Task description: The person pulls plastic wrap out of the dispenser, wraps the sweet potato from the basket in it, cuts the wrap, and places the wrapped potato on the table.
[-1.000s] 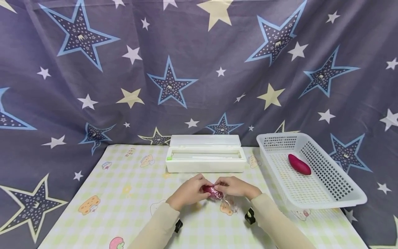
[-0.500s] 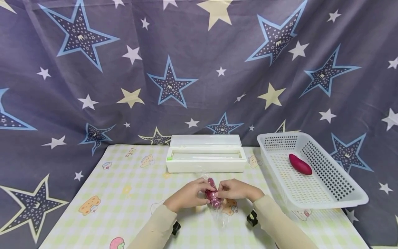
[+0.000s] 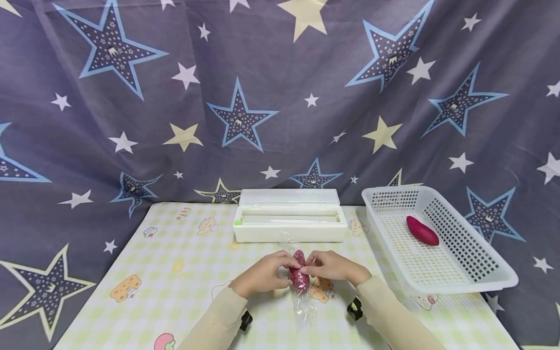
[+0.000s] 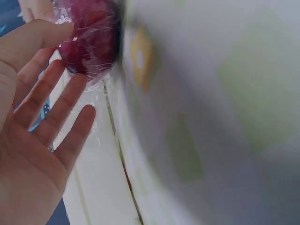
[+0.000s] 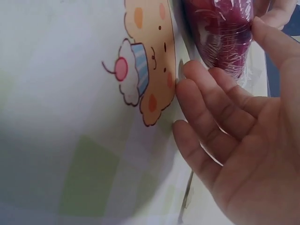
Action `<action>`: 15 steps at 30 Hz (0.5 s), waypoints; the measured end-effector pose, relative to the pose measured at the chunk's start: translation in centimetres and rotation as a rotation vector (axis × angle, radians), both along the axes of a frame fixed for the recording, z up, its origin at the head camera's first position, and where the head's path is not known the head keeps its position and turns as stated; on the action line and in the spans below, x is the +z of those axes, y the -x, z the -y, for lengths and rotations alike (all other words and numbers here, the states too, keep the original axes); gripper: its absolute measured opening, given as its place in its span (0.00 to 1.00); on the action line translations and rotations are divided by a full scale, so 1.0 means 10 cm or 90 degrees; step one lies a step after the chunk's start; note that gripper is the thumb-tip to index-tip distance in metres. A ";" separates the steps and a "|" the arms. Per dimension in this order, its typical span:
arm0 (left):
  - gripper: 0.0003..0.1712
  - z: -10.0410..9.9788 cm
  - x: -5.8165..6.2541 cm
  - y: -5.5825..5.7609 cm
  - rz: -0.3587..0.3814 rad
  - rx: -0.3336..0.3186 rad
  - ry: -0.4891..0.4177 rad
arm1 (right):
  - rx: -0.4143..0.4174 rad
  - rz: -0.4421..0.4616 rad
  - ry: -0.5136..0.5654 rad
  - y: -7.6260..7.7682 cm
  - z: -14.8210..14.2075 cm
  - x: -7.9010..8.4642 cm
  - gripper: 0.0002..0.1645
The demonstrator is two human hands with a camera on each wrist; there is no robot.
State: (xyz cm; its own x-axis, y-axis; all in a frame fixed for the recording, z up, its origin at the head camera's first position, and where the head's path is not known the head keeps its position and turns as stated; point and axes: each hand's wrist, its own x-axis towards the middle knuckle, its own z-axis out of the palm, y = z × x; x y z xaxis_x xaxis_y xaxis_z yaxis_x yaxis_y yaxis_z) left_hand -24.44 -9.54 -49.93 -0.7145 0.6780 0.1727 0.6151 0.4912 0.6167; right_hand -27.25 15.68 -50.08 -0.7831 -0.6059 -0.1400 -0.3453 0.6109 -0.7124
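Observation:
A dark red sweet potato point(image 3: 300, 283) wrapped in clear cling film lies lengthwise between the two hands. Loose film point(image 3: 304, 311) sticks out at its near end, and more film point(image 3: 287, 239) at its far end. My left hand point(image 3: 262, 274) holds its left side; in the left wrist view the thumb lies on the wrapped sweet potato point(image 4: 91, 42) and the other fingers spread beside it. From the right, my right hand point(image 3: 336, 267) pinches the film at the top. In the right wrist view its thumb touches the sweet potato point(image 5: 222, 28), lower fingers loosely bent.
Behind the hands stands a white cling film dispenser point(image 3: 290, 234) with its lid raised. At the right, a white plastic basket point(image 3: 446, 287) holds another sweet potato point(image 3: 422, 231). A checked cloth point(image 3: 175, 291) covers the table, and a starry curtain point(image 3: 271, 58) hangs behind.
The wrapped sweet potato has turned from lying crosswise to pointing away from me, its film ends now spread out front and back. Both hands have shifted slightly with it.

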 end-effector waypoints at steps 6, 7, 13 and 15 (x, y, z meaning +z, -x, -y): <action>0.18 0.02 0.00 -0.03 -0.033 -0.014 0.008 | 0.004 0.034 0.051 0.00 -0.02 0.00 0.27; 0.18 0.02 0.01 -0.04 -0.039 -0.022 0.008 | 0.011 0.036 0.064 0.00 -0.02 0.00 0.27; 0.20 -0.03 0.01 -0.09 -0.159 -0.055 0.044 | 0.071 0.048 0.093 -0.01 -0.04 0.00 0.28; 0.20 -0.06 0.00 -0.11 -0.227 -0.054 0.065 | 0.086 0.050 0.087 -0.02 -0.04 0.01 0.28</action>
